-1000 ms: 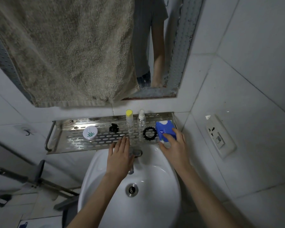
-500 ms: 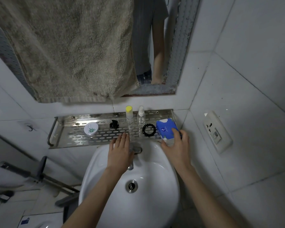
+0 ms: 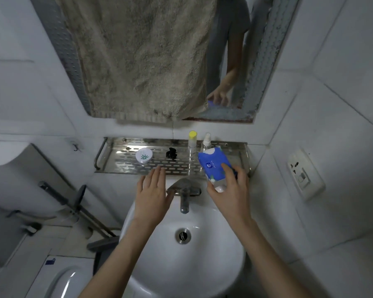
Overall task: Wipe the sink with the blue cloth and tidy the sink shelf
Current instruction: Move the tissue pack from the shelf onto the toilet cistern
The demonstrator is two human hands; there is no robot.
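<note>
Your right hand (image 3: 229,191) pinches the blue packet (image 3: 212,163) over the right end of the shelf (image 3: 125,163), probably to reposition it; your left hand (image 3: 152,191) hovers flat, fingers together.

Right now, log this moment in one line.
right hand: grips blue pack, tilted over shelf right end | left hand: open, beside tap | sink: nothing in bowl

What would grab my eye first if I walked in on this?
The bright blue-and-white soft packet stands out first, gripped by the right hand over the right end of the perforated steel shelf. Above, a big shaggy beige towel hangs over most of the mirror; below, the left hand is spread open beside the tap of the round white sink.
</note>
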